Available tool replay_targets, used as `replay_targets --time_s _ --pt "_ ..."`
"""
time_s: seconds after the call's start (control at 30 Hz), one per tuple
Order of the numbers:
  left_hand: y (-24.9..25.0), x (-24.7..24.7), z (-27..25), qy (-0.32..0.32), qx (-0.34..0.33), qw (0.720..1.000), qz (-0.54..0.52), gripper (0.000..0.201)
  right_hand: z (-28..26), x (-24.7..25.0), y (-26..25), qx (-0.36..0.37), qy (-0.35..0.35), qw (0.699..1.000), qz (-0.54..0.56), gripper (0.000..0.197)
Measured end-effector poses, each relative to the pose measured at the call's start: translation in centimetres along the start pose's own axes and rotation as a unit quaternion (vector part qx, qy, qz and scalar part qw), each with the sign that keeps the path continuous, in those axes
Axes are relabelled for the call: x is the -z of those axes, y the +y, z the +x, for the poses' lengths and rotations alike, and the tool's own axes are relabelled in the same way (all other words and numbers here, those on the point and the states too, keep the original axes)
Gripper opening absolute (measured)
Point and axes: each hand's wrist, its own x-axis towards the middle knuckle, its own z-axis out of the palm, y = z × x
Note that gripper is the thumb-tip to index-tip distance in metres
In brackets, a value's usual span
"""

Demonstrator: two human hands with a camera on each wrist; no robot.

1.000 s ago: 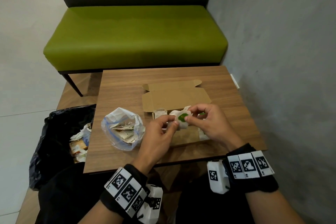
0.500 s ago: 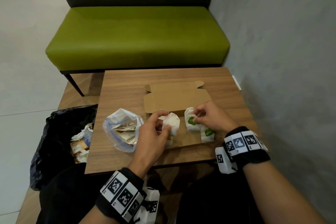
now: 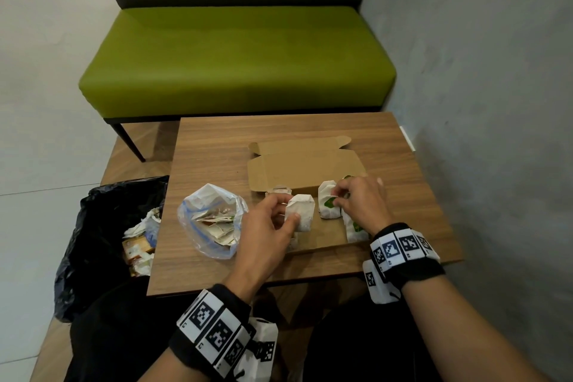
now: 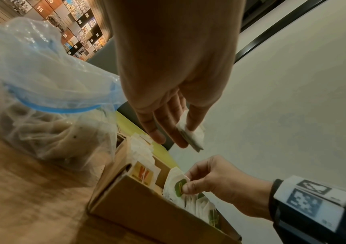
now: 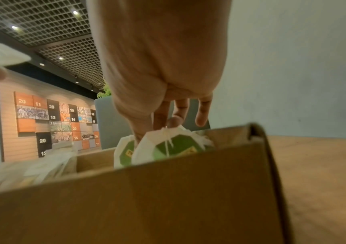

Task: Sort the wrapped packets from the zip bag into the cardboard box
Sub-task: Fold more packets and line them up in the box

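An open cardboard box (image 3: 325, 240) (image 4: 138, 203) (image 5: 167, 189) lies on the wooden table (image 3: 217, 146), its lid folded back. My left hand (image 3: 269, 220) (image 4: 167, 125) pinches a plain white packet (image 3: 300, 215) (image 4: 190, 138) above the box's left part. My right hand (image 3: 359, 198) (image 4: 207, 180) (image 5: 163, 115) pinches a white packet with a green label (image 3: 328, 203) (image 4: 178, 184) (image 5: 174, 145), standing it in the box's right side beside more green-label packets (image 3: 353, 226). The clear zip bag (image 3: 214, 220) (image 4: 48, 105) sits left of the box, holding several packets.
A black rubbish bag (image 3: 102, 236) with wrappers stands on the floor left of the table. A green bench (image 3: 235, 62) is beyond the far edge. A grey wall (image 3: 496, 102) runs close along the right. Packets with orange print (image 4: 144, 173) stand in the box's left end.
My hands were together on one bundle above the box and have parted. The right hand carried the green-label packet down into the box's right side; the left kept the white packet.
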Motion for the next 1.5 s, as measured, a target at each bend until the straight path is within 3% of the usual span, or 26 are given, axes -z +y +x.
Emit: replay_targets --time_s 0.17,0.27,0.3,0.37,0.43,0.53,0.67,0.87,1.0,1.1,1.17,1.27,1.33,1.5 --pt "-0.3 -0.2 0.3 -0.005 0.014 1.0 0.0 0.023 -0.4 0.0 0.0 0.012 -0.001 1.0 0.008 0.022" --pt "-0.3 -0.4 0.3 -0.007 0.02 1.0 -0.023 0.017 -1.2 1.4 -0.3 0.002 0.05 0.991 0.122 0.017" --pt "-0.3 -0.5 0.4 -0.007 0.02 0.999 -0.029 0.016 -1.7 2.1 -0.7 0.001 0.058 0.977 0.203 0.015" --pt "-0.1 -0.8 0.5 -0.007 0.018 0.999 -0.043 0.014 -2.9 3.4 -2.0 0.005 0.004 0.929 0.37 0.015" --pt "0.3 -1.1 0.6 -0.017 0.014 0.998 -0.059 0.014 -3.7 3.7 -2.8 0.032 -0.058 0.905 0.419 0.02" --pt "0.6 -1.5 0.6 -0.044 0.006 0.997 -0.066 0.014 -4.0 3.2 -3.1 0.066 -0.064 0.912 0.401 0.011" --pt "-0.2 -1.6 0.4 -0.047 0.005 0.999 -0.017 0.01 -4.2 3.6 -2.7 0.06 -0.054 0.907 0.413 0.02" --pt "-0.9 -2.1 0.2 -0.051 0.014 0.998 0.021 0.006 -4.2 4.6 -2.8 0.047 -0.063 0.924 0.375 0.019" --pt "-1.1 -1.9 -0.2 -0.066 0.019 0.994 0.084 0.015 -3.4 5.5 -1.8 0.012 -0.012 0.96 0.279 0.013" --pt "-1.3 -1.5 -0.7 -0.148 -0.01 0.972 0.183 0.02 -2.4 5.6 -0.6 -0.022 0.015 0.973 0.231 0.016" --pt "-1.4 -1.4 -1.0 -0.195 -0.025 0.952 0.236 0.025 -1.8 5.3 -0.2 -0.019 -0.021 0.977 0.209 0.015" --pt "-1.7 -1.3 -1.2 -0.198 -0.043 0.941 0.27 0.025 -1.5 4.6 -0.3 0.008 -0.11 0.976 0.188 0.015" --pt "-1.8 -1.3 -1.3 -0.2 -0.057 0.938 0.278 0.024 -1.2 3.6 -0.3 0.029 -0.124 0.983 0.135 0.012" --pt "-1.7 -1.2 -1.4 -0.214 -0.069 0.934 0.277 0.025 -0.8 1.2 0.0 0.069 -0.04 0.997 -0.012 0.01"
